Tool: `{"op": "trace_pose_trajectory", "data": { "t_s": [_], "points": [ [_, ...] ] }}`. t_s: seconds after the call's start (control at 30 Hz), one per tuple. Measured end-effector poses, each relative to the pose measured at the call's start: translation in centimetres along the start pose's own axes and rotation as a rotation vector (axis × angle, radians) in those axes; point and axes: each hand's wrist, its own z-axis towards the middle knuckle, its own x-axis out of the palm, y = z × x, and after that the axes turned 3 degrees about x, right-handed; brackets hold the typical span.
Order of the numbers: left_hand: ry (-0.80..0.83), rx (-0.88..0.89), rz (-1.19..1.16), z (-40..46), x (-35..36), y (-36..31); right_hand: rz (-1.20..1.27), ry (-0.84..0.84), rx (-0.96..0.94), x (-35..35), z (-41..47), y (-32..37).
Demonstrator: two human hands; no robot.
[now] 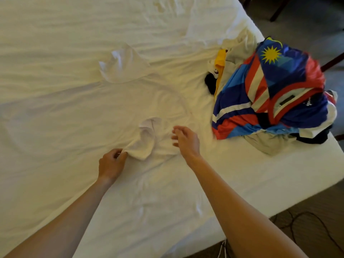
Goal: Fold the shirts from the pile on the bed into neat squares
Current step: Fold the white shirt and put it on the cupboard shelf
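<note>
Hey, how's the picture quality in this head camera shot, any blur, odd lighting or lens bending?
Head view: warm, dim light tints the bed sheet yellowish, so the white shirt barely separates from it; the right hand shows slight motion blur, the left hand pinching the sleeve is sharper; the pile is soft at its right edge; wide-angle bending curves the mattress edge.

White T-shirt (141, 101) spread flat on the bed, near sleeve (143, 142) bunched; pile of shirts (270, 101) at the right edge, topped by a multicoloured jersey (279, 81)

Left hand (111, 162) on white shirt (145, 144)
</note>
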Motion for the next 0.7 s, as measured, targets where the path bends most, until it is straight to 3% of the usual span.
{"op": "trace_pose_trajectory", "data": {
  "t_s": [0.1, 0.3, 0.47, 0.6, 0.7],
  "points": [
    [0.067, -0.014, -0.025, 0.2, -0.2, -0.8, -0.464, -0.148, -0.146, -2.5, 0.1, -3.6],
    [0.117, 0.023, 0.087, 1.5, 0.6, -2.0, -0.735, -0.038, -0.150, -2.8, 3.4, -4.0],
    [0.175, 0.098, 0.170, 4.3, 0.3, -3.6, -0.672, -0.045, -0.032, -3.2, 6.2, -3.0],
    [0.306, 0.103, 0.022, 7.7, -1.4, -4.8, -0.502, -0.104, -0.144, -3.9, 6.8, -2.9],
    [0.245, 0.127, -0.029, 9.7, -1.6, -5.4, -0.372, -0.111, -0.165, -4.1, 6.5, -3.0]
  ]
}}
